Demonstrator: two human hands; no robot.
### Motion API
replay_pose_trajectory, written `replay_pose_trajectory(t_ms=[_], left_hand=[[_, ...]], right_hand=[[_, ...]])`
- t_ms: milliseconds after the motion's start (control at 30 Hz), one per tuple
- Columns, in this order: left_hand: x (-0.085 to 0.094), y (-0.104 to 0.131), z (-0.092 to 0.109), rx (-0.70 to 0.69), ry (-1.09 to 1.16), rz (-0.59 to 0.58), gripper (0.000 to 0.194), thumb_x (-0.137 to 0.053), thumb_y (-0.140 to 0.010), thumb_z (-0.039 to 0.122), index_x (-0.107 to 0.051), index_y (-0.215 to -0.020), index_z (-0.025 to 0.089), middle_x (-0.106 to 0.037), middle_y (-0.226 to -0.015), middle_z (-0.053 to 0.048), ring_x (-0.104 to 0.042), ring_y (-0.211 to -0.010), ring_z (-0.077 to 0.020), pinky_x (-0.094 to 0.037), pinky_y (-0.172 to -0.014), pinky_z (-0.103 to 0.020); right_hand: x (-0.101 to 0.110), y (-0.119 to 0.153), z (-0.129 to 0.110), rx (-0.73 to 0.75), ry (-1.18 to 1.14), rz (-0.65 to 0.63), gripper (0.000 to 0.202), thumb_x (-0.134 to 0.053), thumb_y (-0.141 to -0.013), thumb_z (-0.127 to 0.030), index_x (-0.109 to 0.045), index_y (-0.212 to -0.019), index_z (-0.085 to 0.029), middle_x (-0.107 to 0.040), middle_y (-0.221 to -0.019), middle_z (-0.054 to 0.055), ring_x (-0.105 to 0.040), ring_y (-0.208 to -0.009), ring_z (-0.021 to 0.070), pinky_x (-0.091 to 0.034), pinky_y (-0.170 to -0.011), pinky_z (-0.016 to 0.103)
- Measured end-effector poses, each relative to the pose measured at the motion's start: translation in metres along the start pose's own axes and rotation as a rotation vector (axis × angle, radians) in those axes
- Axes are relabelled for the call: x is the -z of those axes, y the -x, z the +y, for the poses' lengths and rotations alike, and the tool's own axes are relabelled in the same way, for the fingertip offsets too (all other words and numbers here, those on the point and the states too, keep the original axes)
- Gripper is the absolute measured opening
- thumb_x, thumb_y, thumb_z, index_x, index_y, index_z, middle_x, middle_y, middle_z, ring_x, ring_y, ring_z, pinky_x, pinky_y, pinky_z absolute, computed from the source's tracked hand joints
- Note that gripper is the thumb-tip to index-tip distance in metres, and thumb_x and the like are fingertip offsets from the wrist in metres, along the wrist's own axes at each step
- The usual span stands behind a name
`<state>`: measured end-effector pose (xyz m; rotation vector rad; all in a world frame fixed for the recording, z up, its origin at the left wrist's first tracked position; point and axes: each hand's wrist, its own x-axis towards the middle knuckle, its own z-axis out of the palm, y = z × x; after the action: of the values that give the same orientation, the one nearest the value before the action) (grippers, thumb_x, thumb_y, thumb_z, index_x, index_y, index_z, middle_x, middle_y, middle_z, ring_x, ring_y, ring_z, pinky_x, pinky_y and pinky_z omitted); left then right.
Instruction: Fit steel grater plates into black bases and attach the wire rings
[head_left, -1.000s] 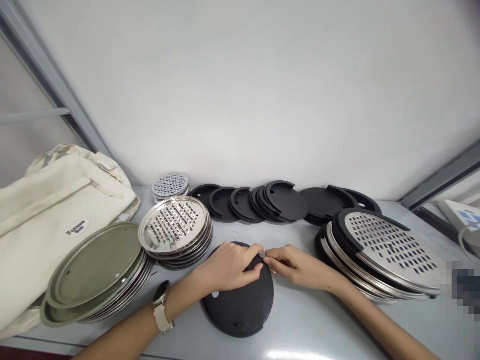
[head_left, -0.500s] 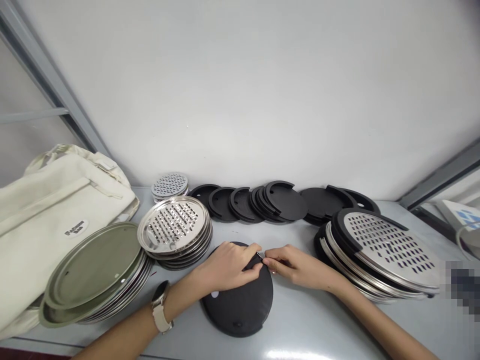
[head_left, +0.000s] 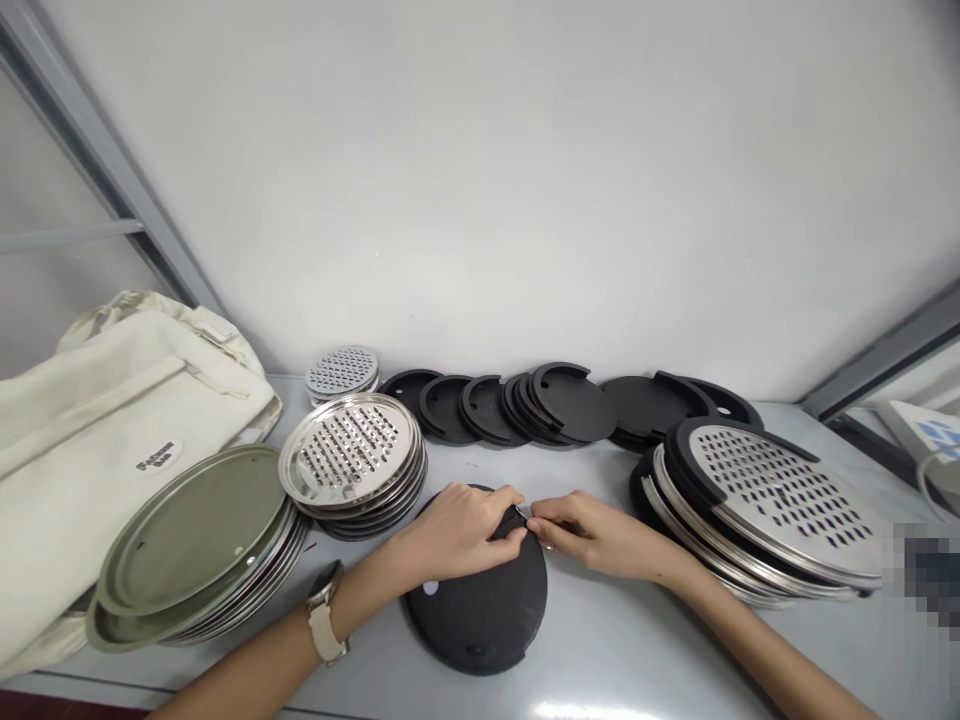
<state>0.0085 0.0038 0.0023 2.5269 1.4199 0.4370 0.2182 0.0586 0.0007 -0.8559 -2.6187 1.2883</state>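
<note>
A round black disc (head_left: 480,620) with a white dot lies flat on the table in front of me. Over its far part is my left hand (head_left: 469,530), fingers curled around a small dark piece (head_left: 510,522) that they partly hide. My right hand (head_left: 574,535) pinches a small silvery piece (head_left: 523,511) at the end of that dark piece, by the disc's upper right edge. Whether the two pieces are one thing, I cannot tell. The fingertips of both hands almost meet there.
Left of my hands stand a stack of round metal graters (head_left: 349,450) and a stack with green oval trays (head_left: 199,530) beside a cream bag (head_left: 112,420). Black round holders (head_left: 574,405) line the wall. At right is a stack of larger graters (head_left: 780,500) with black rims.
Both hands keep nearly the same place and grip over the black disc. The whole view has shifted very slightly; nothing has been let go or picked up.
</note>
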Motion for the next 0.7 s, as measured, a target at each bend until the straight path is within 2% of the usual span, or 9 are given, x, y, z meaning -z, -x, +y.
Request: replay_pose_trajectory(t_ms=[700], left_hand=[[-0.0004, 0.0003, -0.001, 0.014, 0.03, -0.008, 0.023, -0.052, -0.085, 0.031, -0.054, -0.106, 0.021, -0.058, -0.061, 0.005, -0.057, -0.055, -0.015, -0.029, -0.052, -0.024]], right_hand=[[-0.0003, -0.0007, 0.0002, -0.012, -0.008, 0.002, 0.036, -0.035, -0.097, -0.04, -0.036, -0.068, -0.019, -0.027, -0.056, -0.007, -0.023, -0.05, 0.0078, -0.019, -0.045, 0.022]])
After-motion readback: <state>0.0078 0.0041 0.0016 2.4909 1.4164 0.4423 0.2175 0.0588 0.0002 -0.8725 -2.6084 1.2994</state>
